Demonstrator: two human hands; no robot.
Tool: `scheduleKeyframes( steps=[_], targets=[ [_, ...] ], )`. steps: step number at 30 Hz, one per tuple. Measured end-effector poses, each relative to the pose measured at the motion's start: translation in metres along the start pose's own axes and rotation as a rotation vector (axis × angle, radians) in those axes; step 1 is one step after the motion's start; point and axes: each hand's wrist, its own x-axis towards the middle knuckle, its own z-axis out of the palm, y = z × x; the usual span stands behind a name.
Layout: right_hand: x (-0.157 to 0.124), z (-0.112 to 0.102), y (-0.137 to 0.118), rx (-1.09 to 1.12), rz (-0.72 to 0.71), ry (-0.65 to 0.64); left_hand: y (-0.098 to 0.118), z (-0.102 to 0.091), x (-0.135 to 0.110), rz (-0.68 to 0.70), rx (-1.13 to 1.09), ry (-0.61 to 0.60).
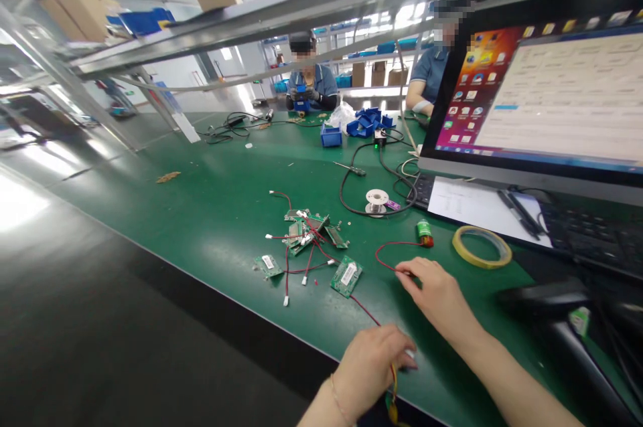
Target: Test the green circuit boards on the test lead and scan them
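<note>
Pinching a thin red wire [396,243] between thumb and fingers, the right hand [426,283] is nearest a green-wrapped cylinder [424,230] with a red end. A dark red cable [366,310] runs from a flat, rectangular green circuit board [346,276] with a white label to the curled left hand [374,357]; I cannot tell what its fingers grip. Both lie on the smooth green tabletop [226,179], beside heaped green boards [296,233] with white-plugged leads. Farther back, an open blue plastic bin [331,137] hides its contents.

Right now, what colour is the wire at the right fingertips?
The wire is red, best seen in the head view.
</note>
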Motion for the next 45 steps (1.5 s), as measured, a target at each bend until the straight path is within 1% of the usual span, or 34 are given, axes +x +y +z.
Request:
scheduleKeyframes(
  steps=[2, 5, 7, 8, 10, 12, 13, 14, 16, 18, 20, 23, 25, 26, 28, 31, 33, 37, 39, 42, 45],
  targets=[
    [-0.020, -0.022, 0.006, 0.114, 0.064, 0.115, 0.004, 0.003, 0.005, -0.049, -0.080, 0.063],
    [-0.053, -0.044, 0.022, 0.291, 0.251, 0.232, 0.013, 0.008, 0.017, -0.146, -0.222, 0.216],
    [-0.069, -0.049, 0.033, 0.461, 0.339, 0.293, 0.018, 0.011, 0.025, -0.228, -0.265, 0.274],
    [-0.074, -0.049, 0.038, 0.581, 0.352, 0.336, 0.020, 0.012, 0.029, -0.267, -0.275, 0.280],
    [-0.077, -0.047, 0.043, 0.837, 0.353, 0.443, 0.021, 0.013, 0.034, -0.315, -0.287, 0.263],
    [-0.073, -0.045, 0.043, 1.037, 0.387, 0.516, 0.020, 0.015, 0.035, -0.330, -0.290, 0.238],
    [-0.071, -0.043, 0.042, 1.104, 0.423, 0.521, 0.019, 0.015, 0.035, -0.333, -0.286, 0.227],
    [-0.068, -0.042, 0.041, 1.148, 0.461, 0.487, 0.018, 0.016, 0.035, -0.332, -0.280, 0.215],
    [-0.066, -0.038, 0.037, 1.173, 0.514, 0.330, 0.017, 0.018, 0.034, -0.324, -0.263, 0.196],
    [-0.069, -0.034, 0.033, 1.145, 0.535, 0.163, 0.016, 0.019, 0.033, -0.313, -0.242, 0.181],
    [-0.074, -0.030, 0.028, 1.069, 0.525, 0.030, 0.016, 0.019, 0.033, -0.302, -0.225, 0.171],
    [-0.080, -0.026, 0.023, 0.834, 0.401, -0.138, 0.015, 0.019, 0.033, -0.285, -0.208, 0.160],
    [-0.082, -0.025, 0.023, 0.719, 0.308, -0.229, 0.015, 0.018, 0.033, -0.273, -0.200, 0.153],
    [-0.082, -0.025, 0.023, 0.717, 0.289, -0.256, 0.015, 0.018, 0.033, -0.267, -0.197, 0.149],
    [-0.083, -0.024, 0.025, 0.729, 0.296, -0.294, 0.015, 0.018, 0.033, -0.255, -0.194, 0.142],
    [-0.083, -0.023, 0.027, 0.638, 0.299, -0.285, 0.015, 0.019, 0.032, -0.236, -0.188, 0.139],
    [-0.082, -0.024, 0.028, 0.562, 0.275, -0.259, 0.015, 0.019, 0.032, -0.224, -0.175, 0.142],
    [-0.082, -0.027, 0.030, 0.488, 0.217, -0.193, 0.013, 0.019, 0.033, -0.198, -0.133, 0.131],
    [-0.082, -0.028, 0.030, 0.418, 0.124, -0.156, 0.013, 0.020, 0.034, -0.182, -0.106, 0.115],
    [-0.083, -0.029, 0.029, 0.233, -0.063, -0.080, 0.014, 0.022, 0.034, -0.166, -0.049, 0.085],
    [-0.084, -0.031, 0.026, 0.029, -0.169, -0.058, 0.016, 0.024, 0.033, -0.166, 0.023, 0.048]
  ],
)
